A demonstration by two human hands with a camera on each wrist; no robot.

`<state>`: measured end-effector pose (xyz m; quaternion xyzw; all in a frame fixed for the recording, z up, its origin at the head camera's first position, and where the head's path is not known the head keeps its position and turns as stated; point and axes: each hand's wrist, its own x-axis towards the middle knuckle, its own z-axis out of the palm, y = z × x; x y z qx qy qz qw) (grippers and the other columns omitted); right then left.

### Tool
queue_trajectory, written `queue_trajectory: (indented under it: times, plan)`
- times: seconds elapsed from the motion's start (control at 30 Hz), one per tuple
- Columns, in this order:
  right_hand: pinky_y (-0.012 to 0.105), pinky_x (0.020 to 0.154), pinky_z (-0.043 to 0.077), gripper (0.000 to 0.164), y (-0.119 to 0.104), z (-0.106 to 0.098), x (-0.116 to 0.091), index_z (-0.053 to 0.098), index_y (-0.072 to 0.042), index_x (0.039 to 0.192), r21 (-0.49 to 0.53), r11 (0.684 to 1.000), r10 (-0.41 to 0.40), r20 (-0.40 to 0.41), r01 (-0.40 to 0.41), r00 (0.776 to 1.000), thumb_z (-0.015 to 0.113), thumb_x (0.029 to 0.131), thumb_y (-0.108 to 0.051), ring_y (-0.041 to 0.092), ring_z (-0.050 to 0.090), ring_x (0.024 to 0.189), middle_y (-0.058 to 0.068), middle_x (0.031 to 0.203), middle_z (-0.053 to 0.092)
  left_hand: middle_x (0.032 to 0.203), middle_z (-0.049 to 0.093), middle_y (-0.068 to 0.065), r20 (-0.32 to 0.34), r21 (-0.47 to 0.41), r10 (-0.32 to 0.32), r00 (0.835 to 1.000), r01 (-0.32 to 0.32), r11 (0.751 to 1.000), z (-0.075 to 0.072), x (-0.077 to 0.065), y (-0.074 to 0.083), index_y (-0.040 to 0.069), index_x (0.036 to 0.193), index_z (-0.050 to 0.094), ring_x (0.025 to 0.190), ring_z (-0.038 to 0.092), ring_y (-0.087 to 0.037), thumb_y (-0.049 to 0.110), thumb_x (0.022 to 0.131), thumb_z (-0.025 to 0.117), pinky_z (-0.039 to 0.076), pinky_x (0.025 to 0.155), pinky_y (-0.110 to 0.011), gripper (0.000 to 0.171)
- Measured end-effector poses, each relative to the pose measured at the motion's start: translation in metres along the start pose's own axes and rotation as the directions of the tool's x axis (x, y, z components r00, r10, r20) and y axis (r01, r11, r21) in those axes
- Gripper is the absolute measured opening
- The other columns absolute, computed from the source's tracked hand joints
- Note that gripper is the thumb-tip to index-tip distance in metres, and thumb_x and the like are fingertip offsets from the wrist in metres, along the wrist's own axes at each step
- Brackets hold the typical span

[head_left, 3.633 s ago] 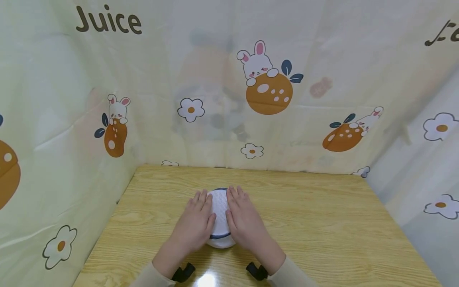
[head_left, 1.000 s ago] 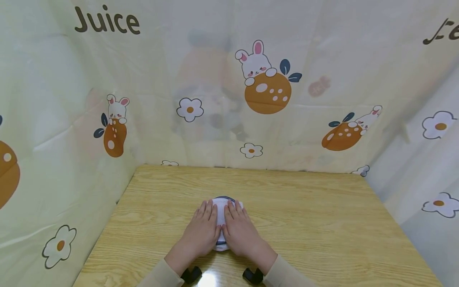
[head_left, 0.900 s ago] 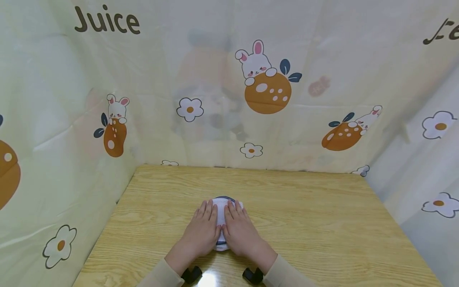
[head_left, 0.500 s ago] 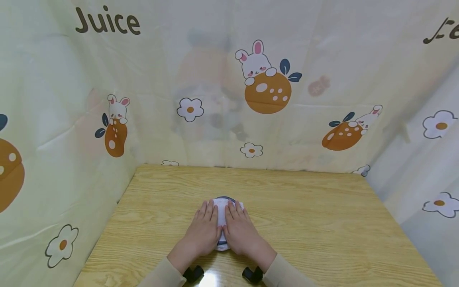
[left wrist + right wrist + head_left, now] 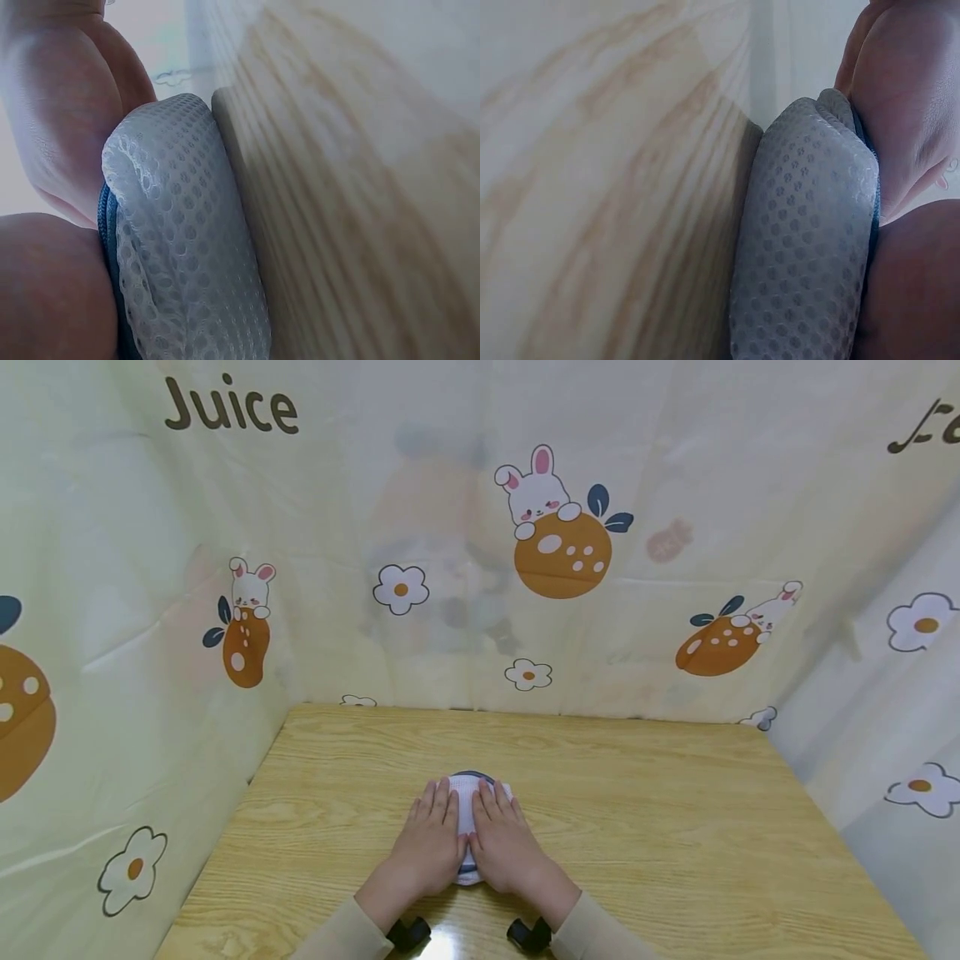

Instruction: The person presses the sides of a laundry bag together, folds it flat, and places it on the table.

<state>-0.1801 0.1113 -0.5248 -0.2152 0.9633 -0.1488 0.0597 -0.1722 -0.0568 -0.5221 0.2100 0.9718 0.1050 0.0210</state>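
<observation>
A round white mesh laundry bag (image 5: 466, 810) with dark blue trim lies on the wooden table near its front middle. My left hand (image 5: 431, 843) rests on its left half with straight fingers pointing away from me. On the right half my right hand (image 5: 506, 843) lies the same way, and the thumbs nearly meet. The bag's middle strip, far rim and near edge show between and beyond the hands. Up close in the left wrist view, the mesh side wall (image 5: 187, 232) stands low and creased between hand and tabletop. The right wrist view shows the opposite wall (image 5: 802, 240), also squashed.
The wooden table (image 5: 660, 810) reaches back to a printed curtain (image 5: 450, 510) with rabbits, oranges and flowers. Curtain cloth also closes off the left and right sides. Black straps (image 5: 409, 935) sit at both wrists.
Since the earliest frame, the hands have come slightly nearer to me and closer together, and the bag looks flatter and more creased. Over the last second hands and bag barely move.
</observation>
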Motion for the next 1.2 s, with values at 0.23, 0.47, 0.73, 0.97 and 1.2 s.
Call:
queue_trajectory:
  times: [0.23,0.47,0.73,0.97,1.2]
  plan:
    - [0.069,0.131,0.022,0.062,-0.002,-0.002,-0.003,0.033,0.009,0.164,0.023,1.0,-0.007,-0.017,0.008,1.0,0.047,0.113,-0.024,0.049,0.014,0.166,0.026,0.177,0.021,0.176,0.022,-0.031,0.002,-0.007,-0.007,1.0,0.007,1.0,0.0,0.0,0.0,-0.01,0.162,0.037,0.165,0.02,-0.049,0.033,0.113,0.05,0.03,0.131,-0.064,0.066]
    - [0.068,0.133,0.02,0.062,-0.002,0.0,0.0,0.034,0.006,0.164,0.017,1.0,0.01,-0.03,-0.01,0.999,0.047,0.113,-0.027,0.046,0.013,0.167,0.023,0.178,0.021,0.175,0.023,-0.031,0.008,0.001,-0.017,1.0,0.017,1.0,-0.005,0.0,0.003,-0.01,0.161,0.038,0.165,0.021,-0.049,0.033,0.113,0.05,0.03,0.131,-0.064,0.066]
    - [0.071,0.129,0.026,0.06,-0.008,-0.008,0.0,0.042,0.005,0.162,0.032,0.999,0.019,-0.062,-0.017,0.998,0.054,0.111,-0.025,0.05,0.022,0.164,0.025,0.175,0.03,0.172,0.03,-0.032,-0.007,0.013,-0.024,1.0,0.024,1.0,-0.012,0.004,0.004,-0.005,0.159,0.046,0.162,0.027,-0.052,0.031,0.111,0.053,0.034,0.127,-0.066,0.061]
    - [0.081,0.124,0.021,0.058,-0.012,-0.02,0.0,0.044,-0.003,0.163,0.09,0.996,0.035,-0.132,-0.023,0.991,0.053,0.112,-0.028,0.051,0.022,0.164,0.021,0.175,0.033,0.173,0.03,-0.031,-0.067,-0.035,-0.041,0.997,0.039,0.999,-0.026,0.004,0.004,0.001,0.161,0.047,0.16,0.028,-0.056,0.031,0.111,0.053,0.034,0.123,-0.074,0.058]
    - [0.084,0.122,0.02,0.061,-0.01,-0.036,-0.008,0.043,-0.008,0.165,0.086,0.995,0.064,-0.234,-0.045,0.97,0.056,0.111,-0.033,0.053,0.021,0.164,0.019,0.176,0.031,0.177,0.022,-0.028,-0.165,-0.072,-0.106,0.98,0.096,0.993,-0.046,-0.005,-0.003,0.006,0.165,0.042,0.163,0.022,-0.054,0.043,0.112,0.052,0.027,0.124,-0.079,0.065]
